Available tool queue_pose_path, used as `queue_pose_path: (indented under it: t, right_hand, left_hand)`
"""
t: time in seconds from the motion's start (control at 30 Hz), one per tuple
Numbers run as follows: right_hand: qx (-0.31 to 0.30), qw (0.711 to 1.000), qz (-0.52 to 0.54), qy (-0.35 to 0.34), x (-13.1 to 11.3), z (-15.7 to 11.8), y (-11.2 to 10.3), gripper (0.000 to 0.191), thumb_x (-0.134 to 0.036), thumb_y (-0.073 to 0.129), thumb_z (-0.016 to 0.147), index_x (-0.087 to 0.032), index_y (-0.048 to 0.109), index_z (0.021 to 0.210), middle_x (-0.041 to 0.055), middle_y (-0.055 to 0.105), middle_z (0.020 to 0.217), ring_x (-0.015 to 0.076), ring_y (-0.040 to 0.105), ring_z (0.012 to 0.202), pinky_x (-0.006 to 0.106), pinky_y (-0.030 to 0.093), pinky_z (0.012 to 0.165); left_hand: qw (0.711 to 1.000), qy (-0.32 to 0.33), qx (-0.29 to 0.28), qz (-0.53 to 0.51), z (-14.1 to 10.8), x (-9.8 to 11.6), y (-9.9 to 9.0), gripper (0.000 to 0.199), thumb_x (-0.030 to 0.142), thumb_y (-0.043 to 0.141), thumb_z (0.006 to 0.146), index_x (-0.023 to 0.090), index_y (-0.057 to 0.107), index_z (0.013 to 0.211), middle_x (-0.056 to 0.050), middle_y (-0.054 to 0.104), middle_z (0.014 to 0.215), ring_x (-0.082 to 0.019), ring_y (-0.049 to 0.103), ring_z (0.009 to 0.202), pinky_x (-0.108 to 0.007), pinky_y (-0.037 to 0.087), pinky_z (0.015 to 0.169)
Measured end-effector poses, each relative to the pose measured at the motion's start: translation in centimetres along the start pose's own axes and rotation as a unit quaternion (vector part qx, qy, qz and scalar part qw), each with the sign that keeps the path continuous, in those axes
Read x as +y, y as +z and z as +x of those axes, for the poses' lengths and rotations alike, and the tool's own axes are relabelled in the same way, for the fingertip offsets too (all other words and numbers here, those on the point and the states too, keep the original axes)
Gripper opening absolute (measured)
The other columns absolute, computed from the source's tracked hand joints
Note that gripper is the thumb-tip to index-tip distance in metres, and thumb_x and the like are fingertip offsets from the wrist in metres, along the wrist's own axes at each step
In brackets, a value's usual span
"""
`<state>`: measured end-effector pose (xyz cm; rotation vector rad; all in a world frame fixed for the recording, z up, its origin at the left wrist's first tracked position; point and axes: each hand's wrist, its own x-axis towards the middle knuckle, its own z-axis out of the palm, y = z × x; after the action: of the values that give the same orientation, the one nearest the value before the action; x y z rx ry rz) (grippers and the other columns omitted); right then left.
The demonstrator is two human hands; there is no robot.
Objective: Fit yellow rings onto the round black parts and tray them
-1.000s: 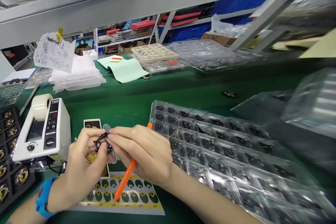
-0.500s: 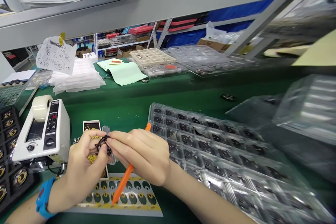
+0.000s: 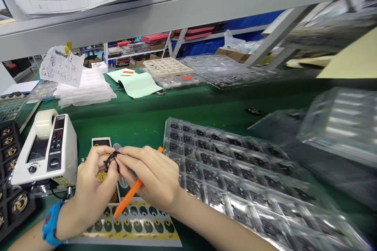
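Observation:
A small black ring-shaped part is pinched in the fingertips of my left hand, which has a blue band at the wrist. My right hand is closed, its fingertips touching the same part from the right. Tucked in the right hand, an orange plastic stick slants down to the left. Behind my fingers stands a small white-edged box with yellow rings, partly covered. Below the hands lies a sheet of dark oval stickers.
A white tape dispenser stands left, beside a black tray of round parts. Clear compartment trays with black parts cover the right. A grey shelf beam crosses above. Papers lie at the back.
The orange stick's lower end has swung up and left with a slight turn of my right hand. Both hands still meet at the black part. The view has shifted slightly.

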<state>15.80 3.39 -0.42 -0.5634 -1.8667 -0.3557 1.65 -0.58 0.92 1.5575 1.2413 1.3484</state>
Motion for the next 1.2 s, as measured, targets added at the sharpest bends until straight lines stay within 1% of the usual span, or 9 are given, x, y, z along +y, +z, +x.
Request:
queue_pose_path:
  t: [0.2,0.27,0.37,0.43,0.5,0.67,0.9,1.0,1.2]
  right_hand:
    - [-0.018,0.986,0.114,0.117,0.8,1.2,-1.7,0.006,-0.016,0.057,0.089,-0.018,0.053,0.093,0.0046,0.062,0.079,0.0123,0.054,0.062,0.023,0.042,0.051]
    - [-0.037,0.971,0.153,0.181,1.4,1.6,-2.5,0.003,-0.017,0.052,0.091,-0.019,0.052,0.089,0.0020,0.058,0.076,0.0105,0.045,0.056,0.024,0.038,0.050]
    - [-0.132,0.932,0.226,0.251,2.3,2.1,-2.9,0.010,-0.019,0.050,0.093,-0.019,0.056,0.084,-0.0014,0.051,0.070,0.0091,0.038,0.052,0.024,0.035,0.050]
    - [-0.198,0.903,0.283,0.254,2.7,2.1,-2.8,0.011,-0.020,0.051,0.092,-0.018,0.059,0.085,-0.0022,0.049,0.069,0.0089,0.040,0.052,0.023,0.034,0.050]
    - [-0.231,0.889,0.321,0.230,2.8,2.0,-2.5,0.009,-0.018,0.052,0.092,-0.018,0.060,0.089,-0.0019,0.050,0.071,0.0088,0.042,0.056,0.022,0.034,0.051]
    - [-0.241,0.887,0.355,0.172,2.6,1.7,-2.0,0.011,-0.012,0.048,0.095,-0.018,0.055,0.088,0.0006,0.056,0.079,0.0098,0.049,0.066,0.021,0.038,0.059]
    - [-0.259,0.891,0.352,0.125,2.5,1.5,-1.9,0.013,-0.013,0.044,0.096,-0.019,0.050,0.086,0.0003,0.051,0.076,0.0114,0.045,0.065,0.023,0.036,0.060]
    - [-0.277,0.878,0.361,0.149,2.3,1.4,-1.5,0.018,-0.016,0.041,0.097,-0.020,0.045,0.080,-0.0022,0.045,0.070,0.0107,0.039,0.061,0.023,0.032,0.058]
    - [-0.351,0.825,0.388,0.212,2.4,1.9,-1.7,0.024,-0.024,0.035,0.098,-0.021,0.038,0.074,-0.0041,0.039,0.065,0.0108,0.035,0.058,0.023,0.029,0.055]
  left_hand:
    - [0.981,-0.142,-0.020,-0.128,2.3,0.4,-0.9,0.024,0.026,0.070,0.070,0.019,0.048,0.077,0.006,0.061,0.056,-0.011,0.058,0.050,-0.021,0.049,0.052]
    - [0.979,-0.149,-0.027,-0.135,2.8,0.4,-1.0,0.023,0.026,0.070,0.068,0.019,0.048,0.072,0.006,0.058,0.054,-0.010,0.056,0.049,-0.021,0.047,0.052]
    - [0.988,-0.113,-0.026,-0.106,2.8,0.3,-1.2,0.015,0.022,0.067,0.067,0.017,0.053,0.070,0.004,0.057,0.057,-0.009,0.053,0.052,-0.020,0.043,0.053]
    - [0.993,-0.090,-0.030,-0.072,2.6,0.2,-1.4,0.009,0.021,0.065,0.068,0.016,0.058,0.072,0.002,0.059,0.062,-0.010,0.054,0.057,-0.020,0.042,0.054]
    - [0.995,-0.079,-0.037,-0.046,2.3,0.3,-1.5,0.007,0.021,0.064,0.069,0.016,0.062,0.074,0.001,0.060,0.065,-0.011,0.055,0.060,-0.020,0.043,0.054]
    - [0.991,-0.089,-0.057,-0.083,2.0,0.8,-1.3,0.005,0.019,0.064,0.068,0.017,0.060,0.070,0.002,0.055,0.064,-0.011,0.051,0.056,-0.021,0.047,0.047]
    - [0.994,-0.070,-0.051,-0.063,2.2,0.8,-1.2,0.012,0.015,0.060,0.064,0.019,0.048,0.061,0.004,0.048,0.062,-0.010,0.044,0.056,-0.020,0.042,0.045]
    - [0.994,-0.082,-0.053,-0.048,2.3,0.8,-1.2,0.011,0.017,0.058,0.062,0.020,0.047,0.061,0.005,0.046,0.060,-0.010,0.042,0.053,-0.021,0.040,0.044]
    - [0.988,-0.129,-0.065,-0.053,2.6,0.6,-1.3,0.011,0.021,0.059,0.062,0.019,0.048,0.063,0.006,0.047,0.057,-0.009,0.043,0.047,-0.022,0.040,0.043]
